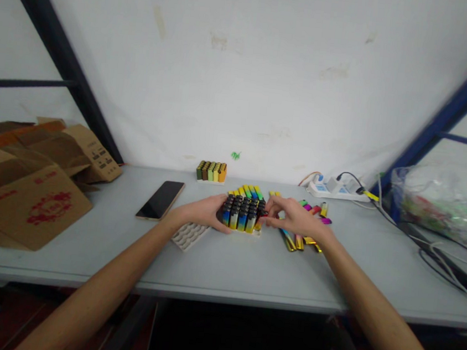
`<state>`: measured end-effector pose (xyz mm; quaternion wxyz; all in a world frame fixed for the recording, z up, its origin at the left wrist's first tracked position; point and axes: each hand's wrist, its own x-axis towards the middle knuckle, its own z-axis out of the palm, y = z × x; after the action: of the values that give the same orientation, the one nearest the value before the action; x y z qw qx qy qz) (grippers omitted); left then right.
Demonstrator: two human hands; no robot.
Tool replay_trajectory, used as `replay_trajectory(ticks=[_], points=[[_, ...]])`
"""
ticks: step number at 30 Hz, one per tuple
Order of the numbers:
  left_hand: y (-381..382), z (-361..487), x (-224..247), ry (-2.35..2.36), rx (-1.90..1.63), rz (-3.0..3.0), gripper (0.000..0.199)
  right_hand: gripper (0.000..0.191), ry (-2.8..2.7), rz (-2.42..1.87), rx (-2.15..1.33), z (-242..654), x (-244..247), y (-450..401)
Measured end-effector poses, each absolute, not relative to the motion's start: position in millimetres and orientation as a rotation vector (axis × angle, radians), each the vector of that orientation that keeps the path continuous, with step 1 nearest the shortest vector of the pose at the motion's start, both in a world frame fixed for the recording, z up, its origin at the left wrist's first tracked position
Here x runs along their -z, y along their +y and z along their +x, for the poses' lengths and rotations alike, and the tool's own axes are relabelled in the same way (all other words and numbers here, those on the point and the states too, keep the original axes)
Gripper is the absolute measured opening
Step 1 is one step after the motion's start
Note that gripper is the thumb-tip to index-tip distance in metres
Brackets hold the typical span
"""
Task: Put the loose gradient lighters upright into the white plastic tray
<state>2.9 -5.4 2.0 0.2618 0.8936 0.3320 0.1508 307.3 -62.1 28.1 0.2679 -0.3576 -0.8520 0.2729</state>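
Note:
Several lighters (242, 220) with black tops and blue, silver and yellow bodies stand upright in rows in a white tray (248, 231) at the middle of the table. My left hand (209, 211) is wrapped round the left side of this block, thumb at the front, the other fingers partly hidden behind. At the right end, my right hand (286, 215) pinches a lighter (263, 214), of which only a dark top with a bit of red shows. More lighters (250, 191) lie behind the block. Loose shiny lighters (298, 242) lie under and beside my right hand.
An empty white holed tray (189, 236) lies partly under my left forearm, with a phone (161, 200) left of it. Another filled lighter tray (211, 172) stands near the wall. Cardboard boxes (26, 203) sit left; a power strip (336, 192), cables and a plastic bag (435, 199) are right.

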Motion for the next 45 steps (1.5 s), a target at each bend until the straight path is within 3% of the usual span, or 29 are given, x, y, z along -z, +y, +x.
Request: replay_trajectory(ticks=[15, 19, 23, 29, 38, 45], points=[[-5.0, 3.3, -2.1, 0.913, -0.398, 2.419, 0.091, 0.034, -2.333, -1.049, -0.608, 310.1, -24.9, -55.9], [-4.0, 2.3, 0.4, 0.935, -0.398, 2.409, 0.09, 0.037, -2.252, -1.198, -0.356, 327.6, -25.5, -46.5], [-3.9, 1.9, 0.8, 0.939, -0.379, 2.411, 0.092, 0.022, -2.276, -1.362, -0.067, 347.5, -13.0, -28.0], [-3.7, 1.7, -0.7, 0.935, -0.376, 2.435, 0.09, 0.035, -2.387, -1.354, 0.128, 358.2, 14.4, -7.9], [-5.1, 2.4, -1.7, 0.911, -0.402, 2.446, 0.087, 0.059, -2.569, -1.322, -0.075, 353.5, 32.3, 2.9], [-6.6, 3.7, -4.4, 0.924, -0.383, 2.442, 0.089, 0.041, -2.553, -1.119, -0.265, 354.6, 19.2, -0.2]])
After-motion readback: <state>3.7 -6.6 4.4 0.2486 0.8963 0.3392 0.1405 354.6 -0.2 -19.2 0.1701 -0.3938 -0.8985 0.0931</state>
